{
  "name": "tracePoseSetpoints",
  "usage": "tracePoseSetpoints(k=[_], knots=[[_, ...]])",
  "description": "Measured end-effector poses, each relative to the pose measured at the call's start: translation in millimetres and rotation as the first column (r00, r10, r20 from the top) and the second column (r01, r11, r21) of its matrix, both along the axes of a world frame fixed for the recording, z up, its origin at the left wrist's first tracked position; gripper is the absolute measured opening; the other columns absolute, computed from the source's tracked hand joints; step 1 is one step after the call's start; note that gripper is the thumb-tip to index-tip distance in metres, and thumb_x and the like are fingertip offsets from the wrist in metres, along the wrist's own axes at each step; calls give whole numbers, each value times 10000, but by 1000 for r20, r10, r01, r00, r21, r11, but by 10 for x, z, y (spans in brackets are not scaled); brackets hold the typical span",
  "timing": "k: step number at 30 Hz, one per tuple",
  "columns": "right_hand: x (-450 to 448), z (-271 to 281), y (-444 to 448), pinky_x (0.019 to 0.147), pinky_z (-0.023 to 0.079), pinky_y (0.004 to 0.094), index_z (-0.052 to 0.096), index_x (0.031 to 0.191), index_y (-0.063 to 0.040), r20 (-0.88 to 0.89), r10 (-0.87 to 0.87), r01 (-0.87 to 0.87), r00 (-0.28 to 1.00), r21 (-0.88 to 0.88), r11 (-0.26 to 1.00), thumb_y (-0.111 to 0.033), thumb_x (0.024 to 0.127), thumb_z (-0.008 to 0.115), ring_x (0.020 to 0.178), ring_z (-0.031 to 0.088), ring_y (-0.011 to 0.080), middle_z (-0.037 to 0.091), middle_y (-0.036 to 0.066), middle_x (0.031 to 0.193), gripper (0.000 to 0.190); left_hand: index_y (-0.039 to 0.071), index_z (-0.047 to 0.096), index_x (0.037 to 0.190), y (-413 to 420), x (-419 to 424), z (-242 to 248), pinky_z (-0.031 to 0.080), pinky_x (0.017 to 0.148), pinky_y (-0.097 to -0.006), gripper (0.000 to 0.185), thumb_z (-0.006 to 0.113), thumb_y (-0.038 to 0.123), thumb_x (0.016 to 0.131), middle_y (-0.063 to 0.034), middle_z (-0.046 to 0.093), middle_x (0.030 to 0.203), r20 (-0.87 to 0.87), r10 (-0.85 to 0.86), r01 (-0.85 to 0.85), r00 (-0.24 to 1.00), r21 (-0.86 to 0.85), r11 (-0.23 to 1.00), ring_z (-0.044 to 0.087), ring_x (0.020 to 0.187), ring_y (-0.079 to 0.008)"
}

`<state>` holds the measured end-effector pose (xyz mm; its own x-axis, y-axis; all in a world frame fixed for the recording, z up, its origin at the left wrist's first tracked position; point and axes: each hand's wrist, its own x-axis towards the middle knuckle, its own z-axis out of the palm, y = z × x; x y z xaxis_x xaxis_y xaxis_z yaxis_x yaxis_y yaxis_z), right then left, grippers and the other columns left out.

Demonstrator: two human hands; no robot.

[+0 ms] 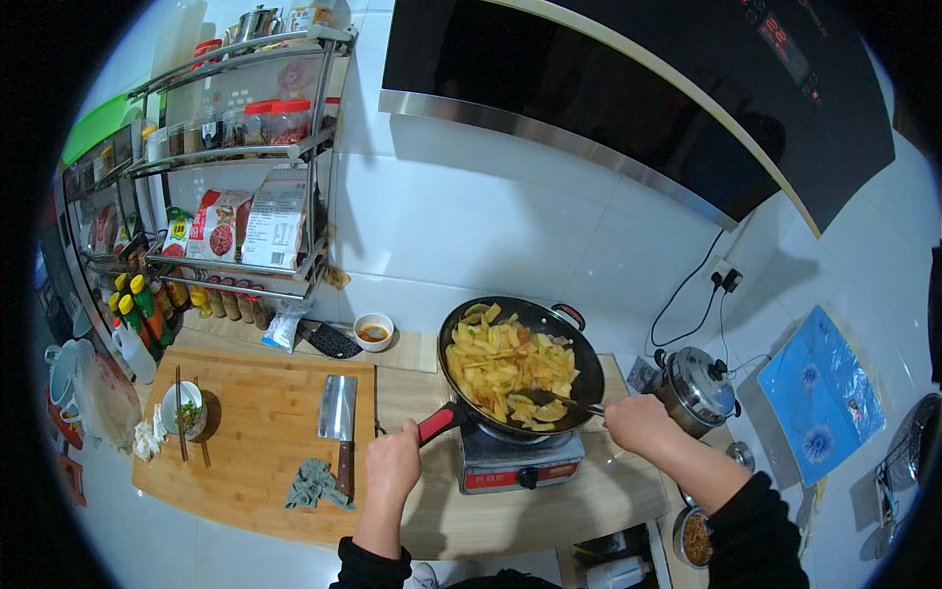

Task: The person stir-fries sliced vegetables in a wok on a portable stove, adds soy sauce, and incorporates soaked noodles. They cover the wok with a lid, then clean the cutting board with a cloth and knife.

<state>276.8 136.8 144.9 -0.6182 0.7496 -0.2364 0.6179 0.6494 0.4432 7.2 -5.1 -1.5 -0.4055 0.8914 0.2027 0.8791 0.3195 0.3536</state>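
Observation:
My left hand is closed around the red and black handle of a black wok. In my right hand is a metal-shafted spatula, whose dark blade sits among the food at the wok's lower side. Sliced yellowish pieces, possibly potato, with bits of green fill much of the wok. The wok rests on a portable gas stove with a black knob.
Left of the stove lies a wooden cutting board with a cleaver, a crumpled green cloth and a bowl with chopsticks. A lidded steel pot stands right. A range hood hangs above; a small sauce bowl is behind.

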Motion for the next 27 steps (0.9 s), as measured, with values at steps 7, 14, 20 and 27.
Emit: tracePoseSetpoints(k=[7,14,20,27], knots=[[-34,-16,147,644,510,408,629,840,-33,-164,-124,138,979,79,987,-183,809,527,743,651,304,653,159,777,184,38,499,848,-12,-17,-43,505,589,-423,66,501,45,782,-161,607,745,-15,18,-19,1000,-24,1000,628,665,-341],[-115,-371,395,570,513,424,562,826,-22,-211,54,-6,976,221,975,-121,779,525,653,642,329,639,152,696,116,51,503,842,59,22,-31,503,589,-414,59,505,54,782,-159,611,740,-28,-9,8,1000,-15,1000,633,675,-324],[54,-108,-210,600,516,414,558,914,49,-88,-40,42,995,12,999,-74,777,508,714,647,320,649,167,763,191,49,499,842,35,24,8,500,583,-414,60,504,56,783,-152,611,723,-31,11,-13,999,-39,999,630,664,-324],[200,321,-35,696,509,433,574,962,45,-50,-260,254,964,-104,962,-240,853,529,851,629,345,635,227,877,308,46,497,835,7,11,-14,497,572,-414,55,503,54,781,-152,610,721,-42,19,-20,999,-22,1000,627,648,-321]])
